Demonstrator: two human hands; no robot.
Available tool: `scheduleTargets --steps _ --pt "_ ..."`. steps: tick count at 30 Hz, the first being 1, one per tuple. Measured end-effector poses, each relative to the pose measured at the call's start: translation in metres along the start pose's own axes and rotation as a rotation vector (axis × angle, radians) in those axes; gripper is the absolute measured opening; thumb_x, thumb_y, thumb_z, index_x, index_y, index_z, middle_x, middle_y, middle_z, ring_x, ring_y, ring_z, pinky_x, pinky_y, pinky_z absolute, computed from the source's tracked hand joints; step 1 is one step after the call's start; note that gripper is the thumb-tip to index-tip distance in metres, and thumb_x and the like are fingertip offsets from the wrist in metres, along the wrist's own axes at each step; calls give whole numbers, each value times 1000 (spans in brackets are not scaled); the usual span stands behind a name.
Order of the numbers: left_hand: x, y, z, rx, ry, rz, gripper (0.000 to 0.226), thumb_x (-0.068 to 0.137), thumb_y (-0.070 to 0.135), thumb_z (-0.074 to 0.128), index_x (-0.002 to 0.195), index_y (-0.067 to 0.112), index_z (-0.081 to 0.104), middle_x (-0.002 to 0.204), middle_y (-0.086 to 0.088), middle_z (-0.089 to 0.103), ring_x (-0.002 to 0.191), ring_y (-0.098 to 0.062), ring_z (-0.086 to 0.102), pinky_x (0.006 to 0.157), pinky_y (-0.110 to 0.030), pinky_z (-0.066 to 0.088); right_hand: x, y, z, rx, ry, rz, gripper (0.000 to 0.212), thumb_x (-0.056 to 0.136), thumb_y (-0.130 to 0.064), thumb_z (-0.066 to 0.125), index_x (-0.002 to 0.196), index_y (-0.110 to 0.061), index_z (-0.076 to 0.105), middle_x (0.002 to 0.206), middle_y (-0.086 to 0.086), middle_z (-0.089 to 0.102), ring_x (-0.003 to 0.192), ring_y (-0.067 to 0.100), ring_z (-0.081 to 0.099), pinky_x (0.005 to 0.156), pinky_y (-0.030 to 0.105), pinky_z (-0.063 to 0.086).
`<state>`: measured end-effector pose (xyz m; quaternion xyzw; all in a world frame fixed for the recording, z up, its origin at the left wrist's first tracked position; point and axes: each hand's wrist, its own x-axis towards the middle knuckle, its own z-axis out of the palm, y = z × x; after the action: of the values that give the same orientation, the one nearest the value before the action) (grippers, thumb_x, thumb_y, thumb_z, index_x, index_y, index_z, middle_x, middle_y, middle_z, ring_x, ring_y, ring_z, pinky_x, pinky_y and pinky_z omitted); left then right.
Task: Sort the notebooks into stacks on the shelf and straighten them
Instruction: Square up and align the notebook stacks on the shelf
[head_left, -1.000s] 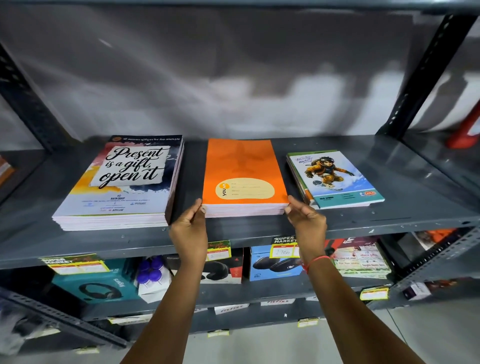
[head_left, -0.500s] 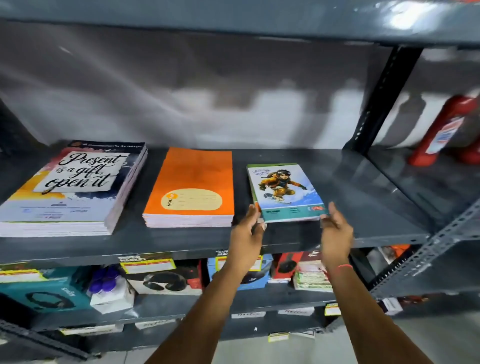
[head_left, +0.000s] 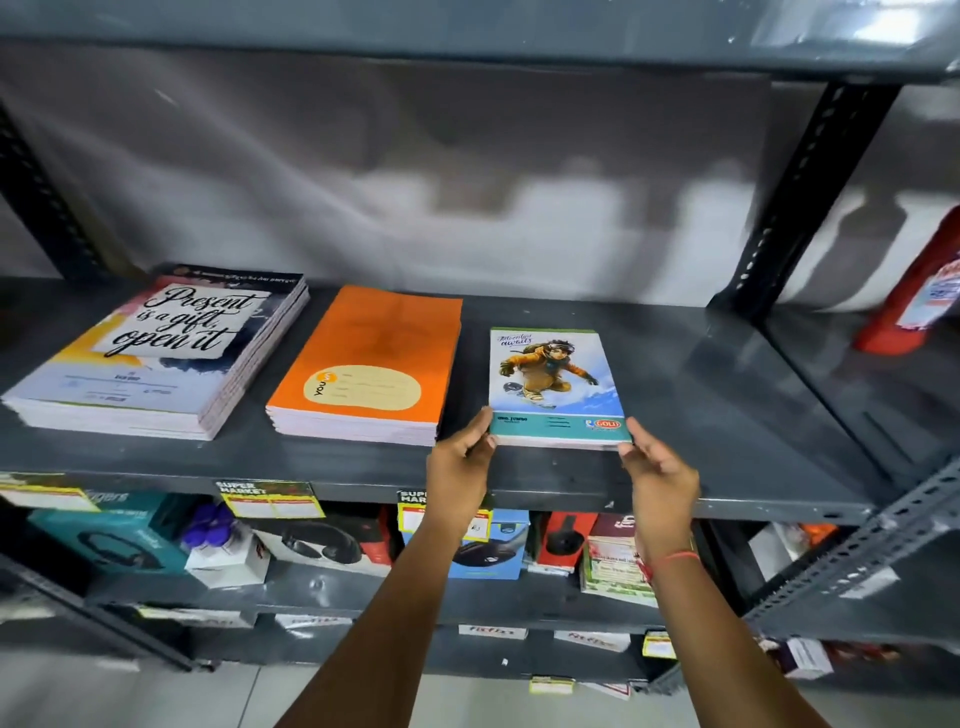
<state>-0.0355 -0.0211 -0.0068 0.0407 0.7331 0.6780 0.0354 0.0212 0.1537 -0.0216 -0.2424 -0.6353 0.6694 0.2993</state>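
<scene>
Only one view here, the head cam looking down at a dark grey metal shelf (head_left: 701, 395). Three piles sit across it: at the left of the frame a thick stack of big notebooks with "Present is a gift, open it" on the cover (head_left: 156, 353), in the middle a stack of plain orange notebooks with a cream label (head_left: 369, 364), and just right of centre a small stack of teal-edged notebooks with a cartoon snowboarder on the cover (head_left: 556, 384).

Both hands are on that small stack's near corners. The left hand (head_left: 460, 462) has its fingers curled against the lower left corner, and the right hand (head_left: 657, 473) has loosely spread fingers touching the lower right corner. It looks more like squaring up than a proper grip.

To do this well, I'd press both sides in evenly, then tap the front edge so the covers line up flush. The stack looks slightly turned compared with the orange one, so I'd nudge it parallel and keep the gap between them. Go light, since glossy covers tend to slide.
</scene>
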Motion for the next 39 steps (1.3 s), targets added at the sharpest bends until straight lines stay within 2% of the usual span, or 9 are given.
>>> scheduleTargets --steps 2,5,11,13,16,20,27,32,39 --pt "-1 0 1 -59 23 -11 34 88 2 54 122 4 54 133 -12 55 120 -15 51 103 -23 40 1 0 -1 23 15 -6 32 87 -2 58 118 -9 64 108 -4 65 90 1 61 75 2 49" --pt "1 -1 2 -65 72 12 32 85 0 56 118 1 56 127 -15 59 111 -12 53 88 -8 45 4 -1 0 65 37 15 30 86 -1 58 115 -6 66 108 -2 66 87 2 62 69 0 48" --pt "1 1 8 -82 194 23 27 83 -1 59 110 -2 62 119 -19 64 103 -12 56 94 -29 49 5 -5 7 61 109 36 28 85 -3 61 113 -4 67 106 4 67 91 11 63 84 14 53" --pt "2 1 10 -62 235 42 26 82 0 61 108 -1 64 116 -19 66 101 -11 57 86 -19 51 6 -6 10 50 138 53 28 85 -5 62 112 -4 68 104 4 67 91 12 63 86 19 51" --pt "4 -2 12 -38 289 53 23 82 2 62 105 1 66 112 -17 68 97 -11 59 72 0 48 8 -4 11 11 188 36 27 84 -6 64 110 -5 70 102 1 67 91 13 62 68 2 49" --pt "5 -1 16 -38 309 44 23 82 3 62 104 3 67 110 -15 70 94 -7 59 84 -18 52 8 -4 12 -30 211 28 25 83 -7 65 108 -7 71 101 2 68 91 13 62 62 4 49" --pt "8 -6 18 -24 335 42 21 83 5 62 103 6 68 109 -13 70 93 -9 59 66 2 47 8 -2 15 -71 247 8 23 83 -8 65 105 -7 72 95 0 67 87 12 62 53 -3 44" --pt "7 -4 18 13 346 60 21 83 7 63 102 5 69 107 -13 71 90 -5 58 82 -19 52 8 -3 18 -104 259 27 22 83 -9 65 104 -8 73 92 -4 65 89 11 60 64 9 45" --pt "8 -6 18 17 353 67 21 83 5 62 103 3 68 109 -15 70 97 -10 58 65 2 46 8 -2 16 -92 252 29 22 83 -9 65 104 -9 73 92 -6 66 76 -8 58 64 7 46"
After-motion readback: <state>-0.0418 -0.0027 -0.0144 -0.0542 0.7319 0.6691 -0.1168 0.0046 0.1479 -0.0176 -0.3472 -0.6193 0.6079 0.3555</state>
